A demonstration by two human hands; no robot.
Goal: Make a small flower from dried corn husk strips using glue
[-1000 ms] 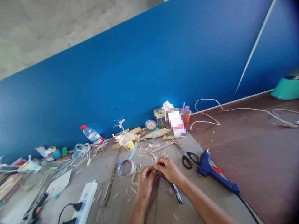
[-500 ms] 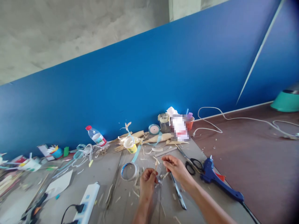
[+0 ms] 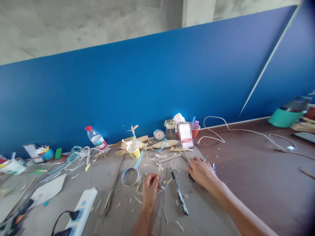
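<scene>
Left hand (image 3: 151, 187): mid-worktop (image 3: 201, 213), thumb and forefinger pinched together, other fingers curled in. Left forearm (image 3: 144, 218) bare, short in view, rising steeply from the near side. Right hand (image 3: 202, 171): well apart from the left, at the worktop's right edge, toward its far right corner; back up, fingers pointing forward, grip unclear. Right forearm (image 3: 237, 204) bare, long in view, slanting in over that right edge.

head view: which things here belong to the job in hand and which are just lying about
Likely in the job:
- pale strip, held in the left hand
- scissors, partly hidden by the right hand

Apparently just lying about:
- bottle
- jar
- green block
- white cable
</scene>
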